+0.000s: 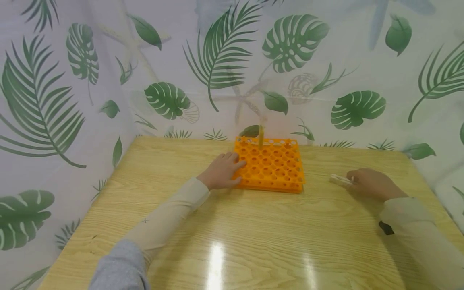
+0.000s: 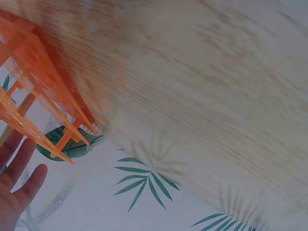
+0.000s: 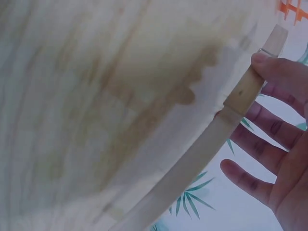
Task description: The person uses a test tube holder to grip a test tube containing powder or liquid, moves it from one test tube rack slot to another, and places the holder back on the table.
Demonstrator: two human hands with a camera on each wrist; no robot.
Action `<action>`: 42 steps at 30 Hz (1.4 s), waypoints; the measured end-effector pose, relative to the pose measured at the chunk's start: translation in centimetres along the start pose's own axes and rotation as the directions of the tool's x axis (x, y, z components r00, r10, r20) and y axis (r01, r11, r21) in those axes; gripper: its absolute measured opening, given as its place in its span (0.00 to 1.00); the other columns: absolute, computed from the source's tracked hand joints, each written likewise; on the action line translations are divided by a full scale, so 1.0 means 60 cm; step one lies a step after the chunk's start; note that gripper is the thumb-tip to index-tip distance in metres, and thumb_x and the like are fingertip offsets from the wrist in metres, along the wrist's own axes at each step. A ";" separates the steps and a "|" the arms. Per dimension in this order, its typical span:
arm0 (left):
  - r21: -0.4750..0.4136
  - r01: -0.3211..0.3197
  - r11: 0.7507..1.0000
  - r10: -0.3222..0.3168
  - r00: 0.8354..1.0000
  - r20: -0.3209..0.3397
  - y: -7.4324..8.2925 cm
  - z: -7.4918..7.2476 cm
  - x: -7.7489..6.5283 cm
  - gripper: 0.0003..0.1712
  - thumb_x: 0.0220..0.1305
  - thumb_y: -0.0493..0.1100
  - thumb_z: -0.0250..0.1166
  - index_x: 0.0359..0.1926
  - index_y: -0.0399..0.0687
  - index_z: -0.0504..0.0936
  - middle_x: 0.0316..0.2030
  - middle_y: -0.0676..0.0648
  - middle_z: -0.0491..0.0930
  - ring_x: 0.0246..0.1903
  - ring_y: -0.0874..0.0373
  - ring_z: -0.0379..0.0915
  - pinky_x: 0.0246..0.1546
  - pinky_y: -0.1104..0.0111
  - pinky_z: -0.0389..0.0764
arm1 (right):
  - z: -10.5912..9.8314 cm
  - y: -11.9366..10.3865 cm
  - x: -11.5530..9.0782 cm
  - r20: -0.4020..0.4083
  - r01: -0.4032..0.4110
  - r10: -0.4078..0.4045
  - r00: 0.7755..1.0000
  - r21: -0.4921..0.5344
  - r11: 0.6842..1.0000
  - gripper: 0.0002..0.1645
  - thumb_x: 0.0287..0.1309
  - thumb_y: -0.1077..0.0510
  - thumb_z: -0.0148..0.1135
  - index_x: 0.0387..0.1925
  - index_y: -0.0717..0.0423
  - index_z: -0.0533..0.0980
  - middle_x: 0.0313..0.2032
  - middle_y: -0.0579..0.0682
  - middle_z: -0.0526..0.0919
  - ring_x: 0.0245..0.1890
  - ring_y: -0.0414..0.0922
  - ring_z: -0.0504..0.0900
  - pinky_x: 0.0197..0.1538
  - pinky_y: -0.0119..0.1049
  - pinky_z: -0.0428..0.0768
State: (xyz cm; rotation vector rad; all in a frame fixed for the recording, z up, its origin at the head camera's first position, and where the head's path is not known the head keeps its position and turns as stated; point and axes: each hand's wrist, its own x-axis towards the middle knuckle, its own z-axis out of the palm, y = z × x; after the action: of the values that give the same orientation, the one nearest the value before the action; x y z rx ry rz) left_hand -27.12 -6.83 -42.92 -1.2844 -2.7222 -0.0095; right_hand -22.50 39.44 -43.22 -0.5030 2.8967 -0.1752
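While the left arm (image 1: 170, 215) is outstretched, the left hand (image 1: 221, 171) lies with fingers spread at the left side of the orange rack (image 1: 270, 174), near the tabletop's (image 1: 261, 229) back edge; toward the right edge, the right hand (image 1: 375, 184) pinches a wooden clamp (image 1: 338, 179), lower fingers fanned.

I note a wood-grain table (image 1: 253, 225) before me, its surface showing 2 streaks of glare (image 1: 216, 262) at the near side and a small dark mark (image 1: 94, 237) toward the left edge. Behind it I record a pale wall covering (image 1: 319, 121) printed with green split leaves (image 1: 359, 108), palm fronds (image 1: 222, 56), a faint shell (image 1: 302, 88) and faint starfish (image 1: 243, 98).
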 end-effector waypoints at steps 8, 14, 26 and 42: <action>0.003 -0.002 1.000 0.002 1.000 -0.011 0.001 -0.002 -0.001 0.25 0.62 0.54 0.56 0.58 0.51 0.71 0.47 0.44 0.73 0.45 0.51 0.68 0.43 0.61 0.72 | -0.026 0.008 0.000 -0.044 0.025 -0.026 0.999 -0.027 0.999 0.11 0.55 0.58 0.60 0.38 0.59 0.77 0.29 0.52 0.82 0.29 0.48 0.79 0.32 0.48 0.75; -0.001 0.001 1.000 -0.001 1.000 -0.008 0.000 -0.002 -0.002 0.25 0.62 0.54 0.56 0.58 0.51 0.71 0.47 0.44 0.72 0.47 0.51 0.68 0.43 0.61 0.72 | -0.040 0.011 0.001 -0.099 0.059 -0.066 0.993 -0.067 0.996 0.13 0.56 0.57 0.61 0.38 0.64 0.76 0.27 0.52 0.80 0.26 0.46 0.77 0.31 0.46 0.75; 0.003 0.009 1.000 -0.009 1.000 0.003 -0.001 0.006 -0.001 0.26 0.62 0.55 0.54 0.59 0.53 0.70 0.49 0.44 0.71 0.47 0.52 0.66 0.43 0.62 0.72 | -0.082 0.013 -0.008 -0.141 0.045 -0.057 0.988 -0.088 0.995 0.19 0.65 0.53 0.53 0.47 0.65 0.72 0.35 0.64 0.83 0.33 0.57 0.83 0.35 0.51 0.78; -0.020 0.023 1.000 -0.023 0.999 0.026 0.003 -0.001 -0.003 0.28 0.63 0.54 0.55 0.61 0.51 0.70 0.52 0.42 0.72 0.50 0.49 0.67 0.47 0.59 0.72 | -0.143 0.008 -0.015 -0.146 0.001 -0.017 0.989 -0.109 0.994 0.26 0.69 0.48 0.45 0.58 0.63 0.66 0.48 0.70 0.78 0.43 0.64 0.80 0.46 0.59 0.73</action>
State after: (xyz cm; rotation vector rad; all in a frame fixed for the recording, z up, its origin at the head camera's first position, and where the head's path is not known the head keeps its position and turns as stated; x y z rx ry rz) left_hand -26.85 -6.84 -42.87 -1.2670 -2.7655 -0.0237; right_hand -23.65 40.91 -34.78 -0.5430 3.0614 -0.0587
